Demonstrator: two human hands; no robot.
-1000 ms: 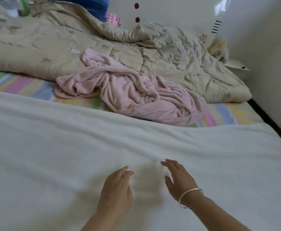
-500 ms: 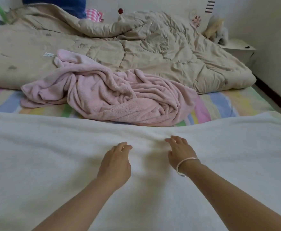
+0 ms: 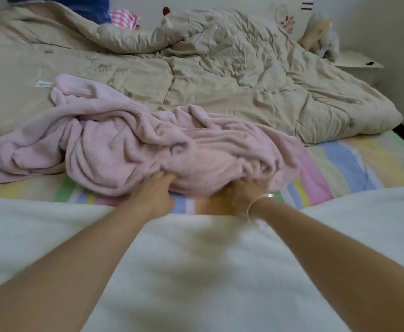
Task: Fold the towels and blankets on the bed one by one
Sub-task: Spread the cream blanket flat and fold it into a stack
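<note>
A: Left grip [image 3: 157,192], status?
B: Extended over the white blanket [image 3: 196,271], just left of centre. Fingertips [image 3: 166,176] touching the near edge of the pink blanket [image 3: 148,149], thumb low. Curled round the cloth or merely resting against it: cannot tell.
A: Right grip [image 3: 245,190]?
B: Just right of centre, blurred. Fingers lost against the pink folds at the same near edge. Open or closed: cannot tell. Silver bangle [image 3: 259,203] on the wrist.
A: Pink blanket, location and condition?
B: Middle of the view, from centre out toward 9 o'clock. Crumpled, unfolded, fleecy. Far side lapping onto the beige quilt [image 3: 220,80], near side lying on the striped sheet [image 3: 339,168].
A: White blanket?
B: Spread flat across the near end, 4 through 8 o'clock. Far edge just short of the pink heap, with a band of striped sheet showing between.
A: Beige quilt?
B: Rumpled, 10 to 2 o'clock, filling the far half. Small white label [image 3: 43,84] at 10 o'clock, just beside the pink blanket's far corner.
A: Remainder?
B: Blue cushion [image 3: 76,6] and pink checked cloth [image 3: 123,17] at 11 o'clock, behind the quilt. White headboard [image 3: 289,22] with a paw-print mark at 1 o'clock. Pale wall [image 3: 387,25] at 2 o'clock.
</note>
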